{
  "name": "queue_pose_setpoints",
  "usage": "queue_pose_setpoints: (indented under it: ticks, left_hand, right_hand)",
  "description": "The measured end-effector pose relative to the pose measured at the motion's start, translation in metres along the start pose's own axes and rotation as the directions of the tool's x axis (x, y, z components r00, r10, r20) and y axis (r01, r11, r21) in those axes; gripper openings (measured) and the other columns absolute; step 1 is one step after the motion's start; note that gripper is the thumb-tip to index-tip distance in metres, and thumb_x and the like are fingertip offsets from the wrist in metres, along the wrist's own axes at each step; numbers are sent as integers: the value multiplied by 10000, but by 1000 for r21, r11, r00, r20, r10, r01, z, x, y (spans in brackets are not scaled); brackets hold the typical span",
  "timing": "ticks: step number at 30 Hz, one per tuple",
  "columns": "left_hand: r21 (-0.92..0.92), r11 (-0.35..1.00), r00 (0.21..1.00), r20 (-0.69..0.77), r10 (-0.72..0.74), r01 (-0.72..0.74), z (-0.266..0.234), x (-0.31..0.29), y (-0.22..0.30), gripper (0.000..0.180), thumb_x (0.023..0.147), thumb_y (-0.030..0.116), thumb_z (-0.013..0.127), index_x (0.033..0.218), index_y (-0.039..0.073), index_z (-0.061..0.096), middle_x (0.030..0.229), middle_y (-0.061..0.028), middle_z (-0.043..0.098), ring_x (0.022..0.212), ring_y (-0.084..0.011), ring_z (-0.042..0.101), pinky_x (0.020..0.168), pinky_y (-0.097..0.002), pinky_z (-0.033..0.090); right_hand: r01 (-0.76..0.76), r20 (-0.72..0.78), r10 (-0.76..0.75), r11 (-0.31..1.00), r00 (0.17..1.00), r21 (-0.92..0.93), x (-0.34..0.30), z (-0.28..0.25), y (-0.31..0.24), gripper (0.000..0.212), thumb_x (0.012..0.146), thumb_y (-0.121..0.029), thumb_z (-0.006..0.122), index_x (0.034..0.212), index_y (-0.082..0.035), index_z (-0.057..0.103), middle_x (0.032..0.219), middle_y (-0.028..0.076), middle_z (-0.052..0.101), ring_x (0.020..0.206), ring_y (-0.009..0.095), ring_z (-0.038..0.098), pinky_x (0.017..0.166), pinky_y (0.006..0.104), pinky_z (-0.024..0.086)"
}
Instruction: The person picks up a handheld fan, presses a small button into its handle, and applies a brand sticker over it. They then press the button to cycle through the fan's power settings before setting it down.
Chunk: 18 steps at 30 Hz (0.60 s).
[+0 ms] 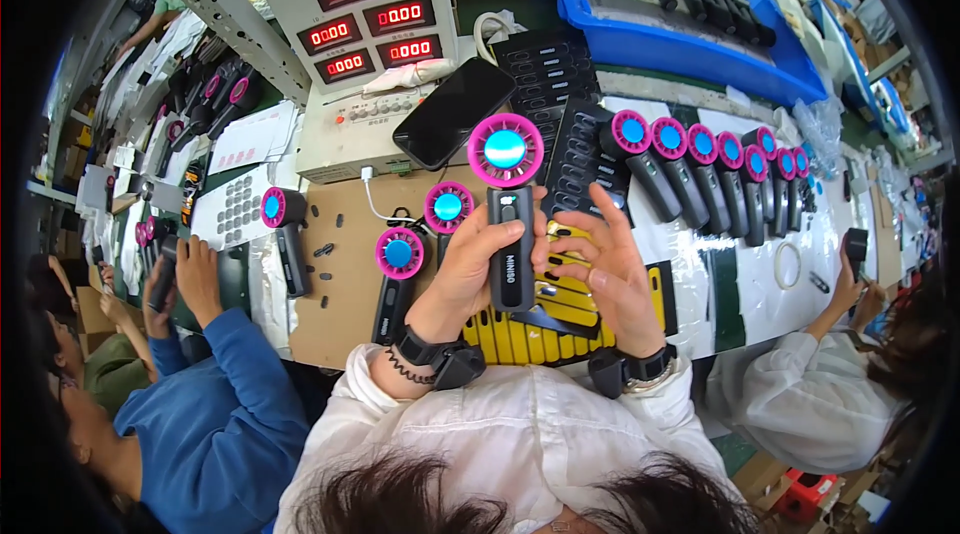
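Note:
Upright in front of me is a handheld fan with a dark grey handle, a pink ring and a shiny blue centre. My left hand is wrapped round its handle, the thumb pressed on the front near a small lit spot. Just right of the handle, my right hand has its fingers apart; whether a fingertip touches the handle I cannot tell. Two similar fans, one lower and one higher, lie left of my left hand. Beneath my hands is a sheet of yellow and black strips.
A meter box with red displays stands at the back left, a black phone before it. Several fans lie in a row at right. Behind is a blue tray. Co-workers sit at left, in a blue sleeve, and right.

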<state>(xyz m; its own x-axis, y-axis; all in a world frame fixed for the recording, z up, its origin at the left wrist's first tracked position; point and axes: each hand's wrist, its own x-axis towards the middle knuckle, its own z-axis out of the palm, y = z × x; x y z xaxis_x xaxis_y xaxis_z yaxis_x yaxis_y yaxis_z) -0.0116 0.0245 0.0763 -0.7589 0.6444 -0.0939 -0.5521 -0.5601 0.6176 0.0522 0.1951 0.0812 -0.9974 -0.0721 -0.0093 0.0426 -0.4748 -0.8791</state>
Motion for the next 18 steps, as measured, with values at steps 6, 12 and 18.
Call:
queue_pose_setpoints:
  ticks: [6,12,18]
  left_hand:
    - [-6,1000,999,19,30,-30,-4,4,-1,445,860,138,504,1237,-48,360,916,-94,541,737,-165,573,651,-277,496]
    - [-59,995,993,78,91,-86,-7,0,-1,418,870,131,492,1234,-40,375,918,-100,550,748,-165,579,668,-276,500]
    - [-68,993,992,66,103,-99,-15,-1,-3,393,872,114,491,1221,-39,395,910,-101,557,749,-168,582,670,-277,500]
  right_hand:
    - [0,44,0,1000,999,1,2,-5,8,843,749,-221,634,1411,-71,134,1260,158,425,1064,260,515,857,349,464]
    - [-26,34,24,999,999,37,-1,-4,15,842,749,-230,630,1412,-78,133,1263,160,423,1067,270,512,863,355,457]
    - [-71,49,68,995,997,70,2,8,12,830,744,-138,625,1409,-66,134,1238,166,421,1017,255,517,862,334,453]
